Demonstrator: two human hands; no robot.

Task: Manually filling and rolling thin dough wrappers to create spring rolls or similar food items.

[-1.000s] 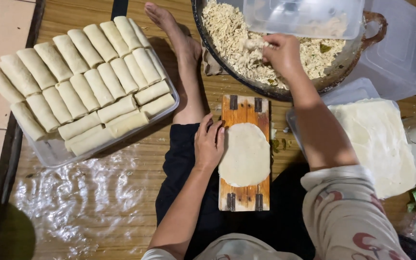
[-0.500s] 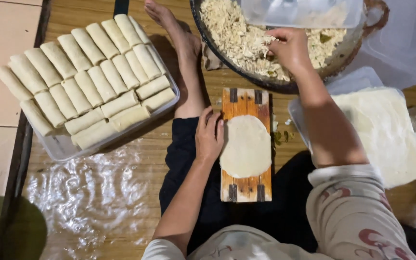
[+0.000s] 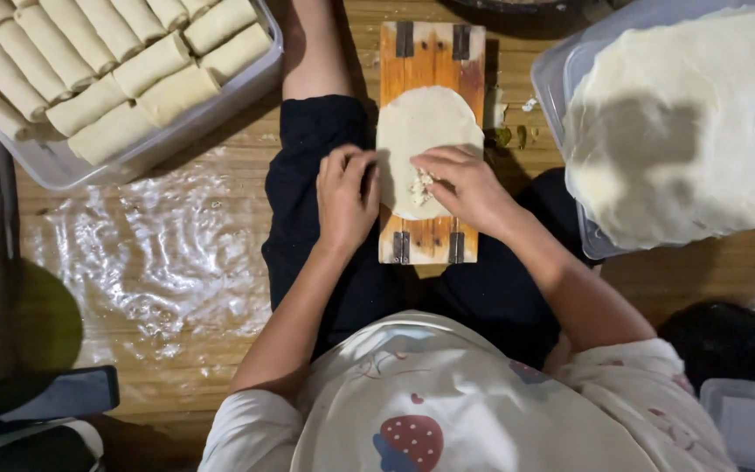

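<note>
A round pale wrapper [image 3: 425, 131] lies on a small wooden board [image 3: 430, 48] resting across my lap. My right hand [image 3: 460, 188] sits on the wrapper's near edge, fingers pinched on a small lump of crumbly filling [image 3: 419, 183]. Beside the board's left edge rests my left hand [image 3: 345, 194], fingers curled, touching the wrapper's rim.
A clear tray [image 3: 220, 100] of several finished pale rolls [image 3: 141, 70] sits at the upper left. A stack of round wrappers [image 3: 692, 122] lies in a clear container [image 3: 561, 61] at the right. Crinkled plastic sheet [image 3: 141, 253] covers the wooden floor on the left. A dark phone [image 3: 50, 393] lies lower left.
My right hand has come back from the filling bowl and set a bit of filling down on the wrapper. The camera has tipped down and closer; the bowl has left the view.
</note>
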